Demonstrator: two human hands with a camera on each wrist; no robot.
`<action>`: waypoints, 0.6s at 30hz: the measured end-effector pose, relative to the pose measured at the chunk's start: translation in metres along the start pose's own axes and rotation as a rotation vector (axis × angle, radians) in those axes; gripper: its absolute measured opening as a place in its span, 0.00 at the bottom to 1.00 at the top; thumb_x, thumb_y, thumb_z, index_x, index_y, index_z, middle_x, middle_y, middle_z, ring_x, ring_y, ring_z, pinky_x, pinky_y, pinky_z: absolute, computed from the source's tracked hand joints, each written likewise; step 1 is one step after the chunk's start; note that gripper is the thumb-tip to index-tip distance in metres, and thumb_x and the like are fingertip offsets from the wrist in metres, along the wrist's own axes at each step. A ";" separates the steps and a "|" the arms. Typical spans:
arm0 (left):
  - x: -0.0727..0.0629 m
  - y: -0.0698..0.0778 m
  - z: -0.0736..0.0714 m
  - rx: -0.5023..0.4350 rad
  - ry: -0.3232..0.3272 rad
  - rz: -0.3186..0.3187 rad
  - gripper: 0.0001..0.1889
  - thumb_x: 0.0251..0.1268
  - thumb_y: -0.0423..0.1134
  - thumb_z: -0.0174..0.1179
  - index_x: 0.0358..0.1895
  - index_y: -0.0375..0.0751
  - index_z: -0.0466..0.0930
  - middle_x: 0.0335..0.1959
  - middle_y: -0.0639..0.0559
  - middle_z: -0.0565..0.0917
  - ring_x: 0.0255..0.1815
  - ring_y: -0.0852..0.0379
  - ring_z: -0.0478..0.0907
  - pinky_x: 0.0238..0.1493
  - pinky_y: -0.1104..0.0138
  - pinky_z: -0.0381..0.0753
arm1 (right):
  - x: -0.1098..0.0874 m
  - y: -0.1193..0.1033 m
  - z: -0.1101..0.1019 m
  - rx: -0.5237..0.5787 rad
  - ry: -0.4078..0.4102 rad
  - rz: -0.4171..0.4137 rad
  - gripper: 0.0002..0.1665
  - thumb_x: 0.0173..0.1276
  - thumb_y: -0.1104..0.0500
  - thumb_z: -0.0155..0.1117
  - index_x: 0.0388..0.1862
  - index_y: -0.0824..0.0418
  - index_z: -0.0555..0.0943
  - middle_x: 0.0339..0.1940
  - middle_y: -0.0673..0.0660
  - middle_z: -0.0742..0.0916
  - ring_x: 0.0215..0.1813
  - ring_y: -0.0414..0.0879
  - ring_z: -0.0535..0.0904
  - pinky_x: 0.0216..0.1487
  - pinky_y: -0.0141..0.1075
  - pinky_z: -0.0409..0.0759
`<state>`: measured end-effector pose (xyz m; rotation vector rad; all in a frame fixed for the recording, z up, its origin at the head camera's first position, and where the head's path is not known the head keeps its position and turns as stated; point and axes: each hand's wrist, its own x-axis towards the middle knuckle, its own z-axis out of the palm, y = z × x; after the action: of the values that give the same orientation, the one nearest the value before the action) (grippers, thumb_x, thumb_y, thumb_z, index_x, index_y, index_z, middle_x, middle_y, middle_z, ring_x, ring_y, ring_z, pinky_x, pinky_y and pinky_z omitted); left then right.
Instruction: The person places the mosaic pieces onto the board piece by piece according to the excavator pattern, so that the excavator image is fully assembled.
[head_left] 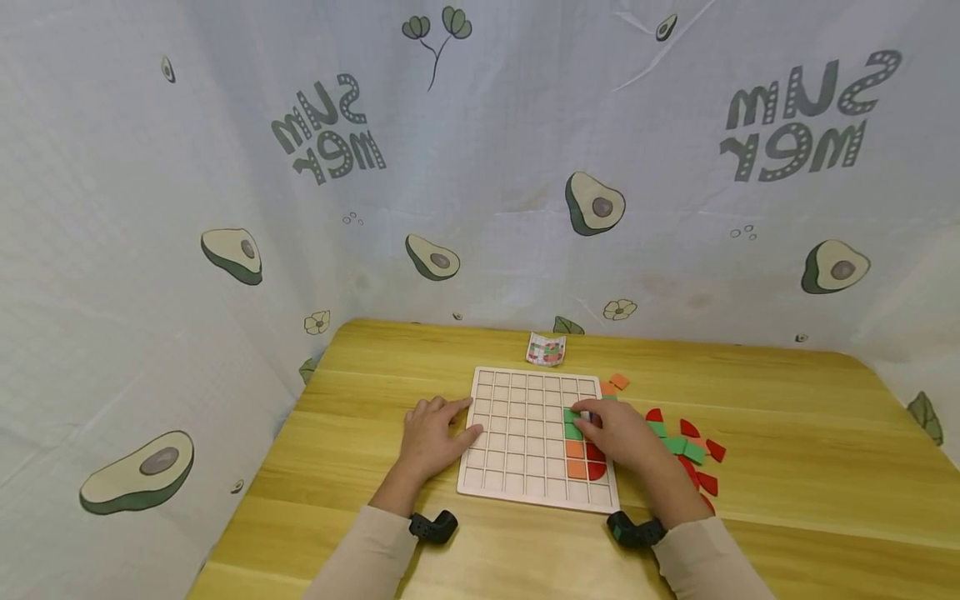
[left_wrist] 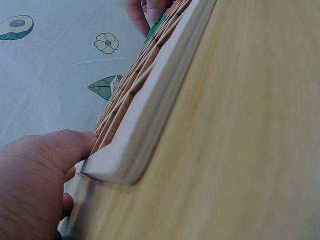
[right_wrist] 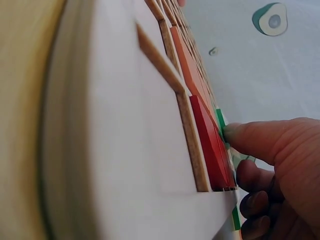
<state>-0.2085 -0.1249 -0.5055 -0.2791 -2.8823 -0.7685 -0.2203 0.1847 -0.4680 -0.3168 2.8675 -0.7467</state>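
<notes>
A pale wooden grid board [head_left: 517, 498] lies on the table. My left hand [head_left: 431, 442] touches its left edge with thumb and index finger extended; in the left wrist view the thumb [left_wrist: 75, 145] rests on the rim by the corner. My right hand [head_left: 626, 433] is over the right part of the board, pinching a green square tile [head_left: 572, 415] at the grid with thumb and index finger. Another green tile [head_left: 573, 432], orange tiles [head_left: 575, 450] and red pieces [head_left: 596, 470] sit in nearby cells. The right fingers hide some cells.
Loose green tiles [head_left: 693, 452] and red rounded pieces [head_left: 716, 451] lie right of the board, beside the right forearm. Orange tiles [head_left: 619, 381] lie by its upper right corner. A small printed pattern card [head_left: 546, 350] is behind the board. A patterned curtain [head_left: 487, 150] borders the table.
</notes>
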 end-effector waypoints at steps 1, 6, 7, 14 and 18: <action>0.000 0.000 0.000 -0.002 0.001 0.001 0.28 0.64 0.61 0.64 0.66 0.57 0.81 0.35 0.58 0.77 0.37 0.58 0.63 0.44 0.61 0.59 | 0.000 0.000 0.000 0.001 0.002 0.000 0.20 0.73 0.52 0.65 0.61 0.57 0.83 0.31 0.51 0.80 0.39 0.48 0.74 0.41 0.40 0.71; -0.001 0.000 0.001 -0.004 0.001 0.001 0.28 0.64 0.61 0.64 0.66 0.58 0.81 0.35 0.58 0.77 0.37 0.58 0.64 0.44 0.61 0.59 | -0.001 0.001 0.000 0.012 0.002 -0.002 0.20 0.73 0.52 0.65 0.61 0.57 0.83 0.29 0.51 0.78 0.36 0.46 0.72 0.38 0.39 0.70; -0.001 0.000 0.001 -0.004 0.000 0.001 0.28 0.64 0.61 0.64 0.66 0.58 0.81 0.35 0.58 0.77 0.37 0.58 0.63 0.44 0.61 0.59 | -0.001 0.001 0.000 0.016 0.001 -0.005 0.20 0.73 0.52 0.65 0.61 0.57 0.83 0.29 0.52 0.78 0.36 0.46 0.72 0.38 0.39 0.69; -0.001 -0.001 0.001 0.000 0.004 0.000 0.28 0.64 0.61 0.64 0.66 0.58 0.81 0.34 0.59 0.76 0.37 0.58 0.63 0.44 0.61 0.59 | -0.004 0.008 -0.008 0.035 0.036 -0.009 0.19 0.74 0.53 0.64 0.60 0.58 0.83 0.29 0.51 0.79 0.35 0.46 0.73 0.38 0.38 0.70; 0.000 -0.001 0.001 0.000 0.002 0.001 0.28 0.65 0.61 0.64 0.66 0.58 0.81 0.34 0.59 0.75 0.37 0.58 0.63 0.44 0.61 0.59 | -0.005 0.017 -0.014 0.037 0.063 0.029 0.21 0.74 0.54 0.64 0.62 0.60 0.82 0.28 0.53 0.79 0.32 0.46 0.72 0.35 0.38 0.69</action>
<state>-0.2085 -0.1252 -0.5068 -0.2797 -2.8802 -0.7688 -0.2212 0.2073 -0.4641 -0.2507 2.9060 -0.8177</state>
